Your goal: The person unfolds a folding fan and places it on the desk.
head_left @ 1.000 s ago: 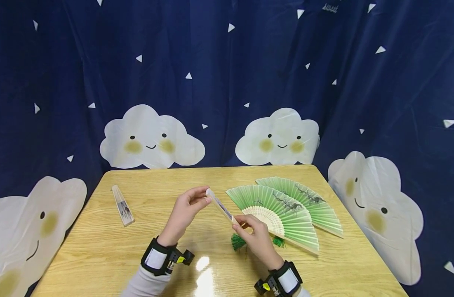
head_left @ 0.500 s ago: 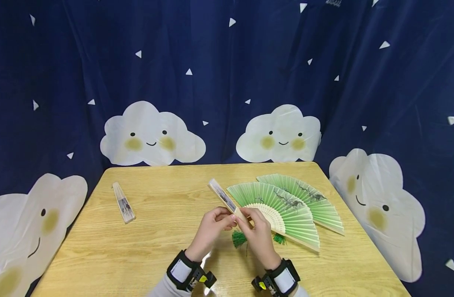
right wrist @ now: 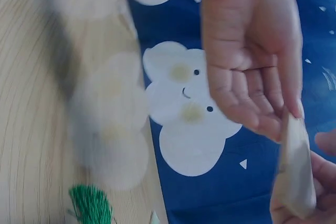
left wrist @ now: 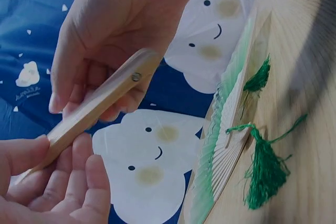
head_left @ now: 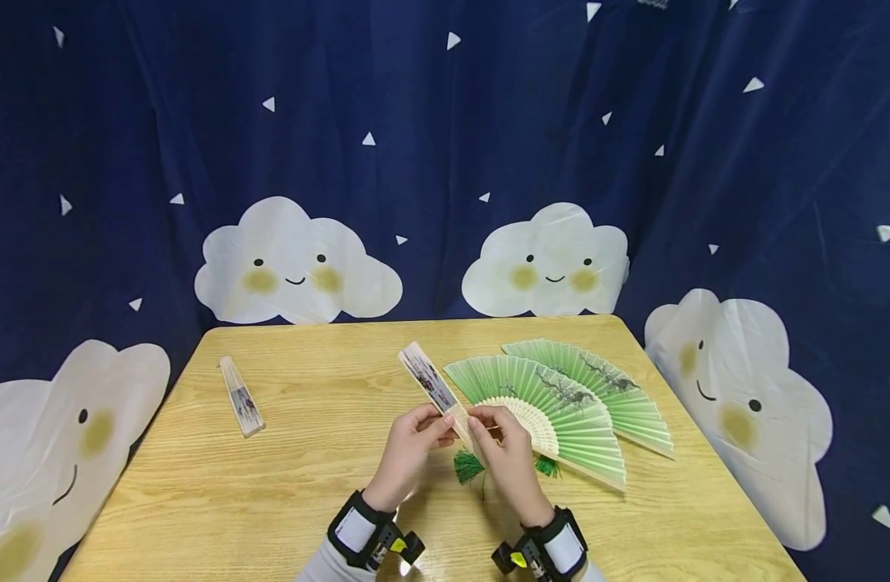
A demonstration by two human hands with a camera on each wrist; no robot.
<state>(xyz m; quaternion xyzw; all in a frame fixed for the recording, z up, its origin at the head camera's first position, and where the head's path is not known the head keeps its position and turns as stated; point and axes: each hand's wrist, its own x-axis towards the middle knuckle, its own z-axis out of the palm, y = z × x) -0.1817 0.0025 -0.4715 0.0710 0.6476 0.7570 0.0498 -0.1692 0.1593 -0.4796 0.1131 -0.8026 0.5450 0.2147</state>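
Between both hands, above the table, is a folded hand fan with pale wooden ribs and a dark printed pattern on its leaf. It tilts with its leaf end up to the left. My left hand pinches it around the middle with thumb and fingers. My right hand grips it closer to the riveted end. In the left wrist view, the rivet end of the fan faces the camera. The right wrist view gives that end of the fan edge-on.
Two opened green fans lie overlapping at the right, a front fan and a back fan. Green tassels hang out by the front one. Another folded fan lies at the left of the wooden table.
My left hand has come down from the fan's upper end to its middle, beside my right hand. The fan has turned to show more of its printed face.
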